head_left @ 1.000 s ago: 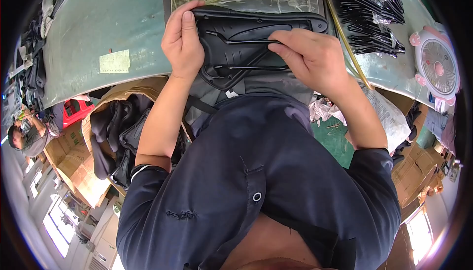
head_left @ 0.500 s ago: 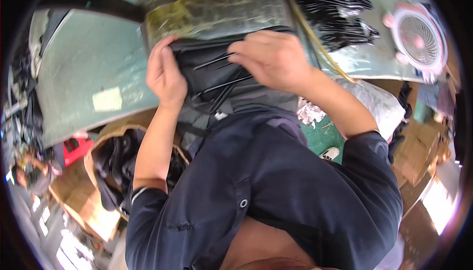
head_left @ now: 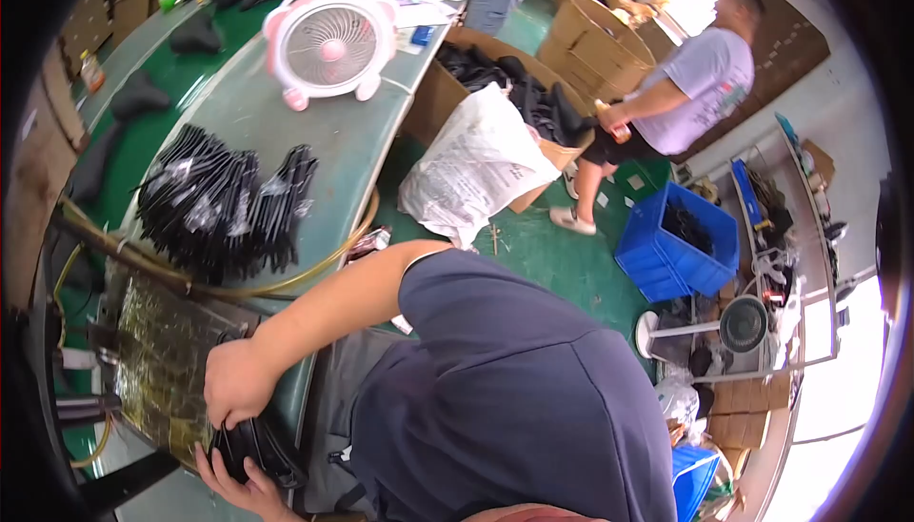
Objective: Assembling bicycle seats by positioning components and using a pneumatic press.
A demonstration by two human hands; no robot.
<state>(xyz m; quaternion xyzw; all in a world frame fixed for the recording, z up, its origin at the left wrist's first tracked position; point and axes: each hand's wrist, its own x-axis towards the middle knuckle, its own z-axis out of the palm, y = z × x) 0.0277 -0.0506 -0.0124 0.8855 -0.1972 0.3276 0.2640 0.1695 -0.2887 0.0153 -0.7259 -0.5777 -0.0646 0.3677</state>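
Note:
At the lower left, a soft black pouch-like piece [head_left: 276, 455] with thin black strips rests at the bench's edge; its exact kind does not show. My left hand [head_left: 238, 492] holds its near side, thumb apart from the fingers. Above it, my right hand [head_left: 244, 381] is closed, fingertips pinching a thin black strip at the top of the piece. Beside both hands lies a flat plate [head_left: 162, 370] covered with shiny, yellowish clear film. My right forearm hides part of the bench.
Bundles of thin black strips [head_left: 224, 203] lie on the green-topped bench [head_left: 333, 137], near a yellow hose [head_left: 286, 281] and pink-white fan [head_left: 331, 51]. A white sack [head_left: 476, 165], blue crate [head_left: 671, 246] and pedestal fan [head_left: 743, 322] stand beyond. One person [head_left: 705, 84] walks past; another is at the back.
The view has swung to the right, so the room and people now show. My right hand's grip has shifted to the top of the black piece; my left hand still holds it.

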